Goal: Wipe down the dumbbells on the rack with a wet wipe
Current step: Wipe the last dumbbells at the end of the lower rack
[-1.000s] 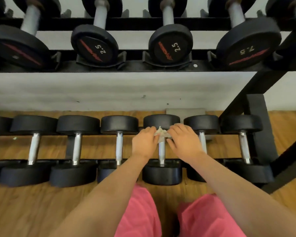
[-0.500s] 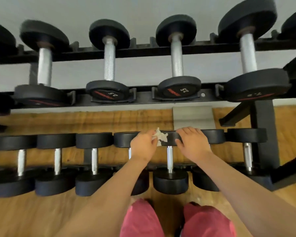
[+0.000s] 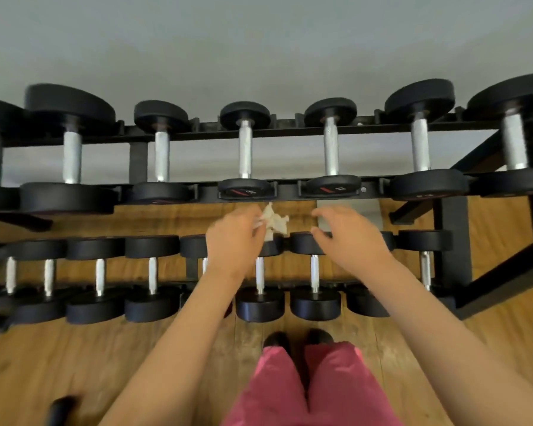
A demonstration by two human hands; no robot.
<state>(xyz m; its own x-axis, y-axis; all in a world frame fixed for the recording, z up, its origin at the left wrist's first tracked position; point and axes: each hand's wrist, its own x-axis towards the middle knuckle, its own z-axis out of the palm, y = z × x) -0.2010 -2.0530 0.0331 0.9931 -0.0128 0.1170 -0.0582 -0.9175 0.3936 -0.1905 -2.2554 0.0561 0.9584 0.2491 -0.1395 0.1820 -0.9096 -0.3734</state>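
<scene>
Left hand [image 3: 233, 245]: pinches the crumpled wipe [image 3: 274, 222] at its fingertips, in front of the gap between the two tiers.
Right hand [image 3: 351, 238]: fingers loosely curled, holding nothing, near the wipe but apart from it.
Dumbbells [image 3: 260, 305]: two rows on the rack [image 3: 451, 256]; the lower row lies beneath both hands.
Floor [image 3: 43, 364]: wood.

Black steel two-tier rack [image 3: 451, 259] stands on brown wood-plank floor [image 3: 59, 358], pale grey wall [image 3: 259, 41] behind it. Upper row of black-headed steel-handled dumbbells [image 3: 245, 149] runs left to right, far; lower row of smaller black dumbbells [image 3: 152, 275] sits nearer, beneath. Left hand [image 3: 233, 241] and right hand [image 3: 351, 238] side by side, apart, over lower row's far heads. Crumpled white wet wipe [image 3: 274, 224] pinched in left hand, between both hands. Pink-trousered legs [image 3: 320, 388] near, centre.
</scene>
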